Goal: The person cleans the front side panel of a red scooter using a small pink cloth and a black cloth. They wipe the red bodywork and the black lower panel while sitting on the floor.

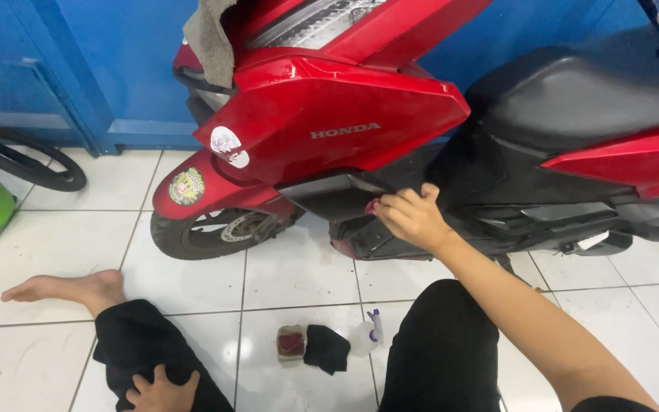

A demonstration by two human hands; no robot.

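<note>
Right hand (412, 217) curled nearly shut, fingertips pinched on a small reddish pad (373, 205) and pressed against the dark lower panel (345, 194) of the red scooter (329, 114). Left hand (162, 393) down low, fingers bent, resting on the black trouser leg (146, 351) — holding nothing.

Hard to see most of the pad — fingers cover it. Cannot tell what the pad is made of. Scooter cut off at the top and right edge. Left hand partly cut off at the bottom.

Below the right hand, on the white tiled floor (306, 275): a small open tin (291, 343), a black cloth (327, 347) touching it, and a clear spray bottle (365, 336) just beside. Front wheel (215, 229) off to the left of the right hand. Bare foot (66, 288) farther left.
</note>
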